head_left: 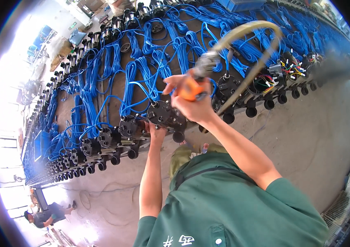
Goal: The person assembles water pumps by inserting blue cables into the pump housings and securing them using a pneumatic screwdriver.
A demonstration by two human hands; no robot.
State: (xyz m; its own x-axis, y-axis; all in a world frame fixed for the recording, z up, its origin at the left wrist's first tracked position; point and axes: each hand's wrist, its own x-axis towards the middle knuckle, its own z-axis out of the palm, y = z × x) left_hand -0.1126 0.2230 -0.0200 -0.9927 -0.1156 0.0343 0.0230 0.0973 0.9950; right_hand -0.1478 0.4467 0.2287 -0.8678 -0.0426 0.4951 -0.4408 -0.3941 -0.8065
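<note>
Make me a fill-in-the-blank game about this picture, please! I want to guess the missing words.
1. The orange tool is held in the person's ____ hand.
2. The left hand is at a round-topped unit coloured ____.
3. The looped cables lying in bundles are ____.
4. The person's shirt is ____.

Missing words: right; black; blue; green.

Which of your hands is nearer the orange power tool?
Right: the right hand is around the orange power tool. The left hand is lower left, beside a black round cap.
</note>
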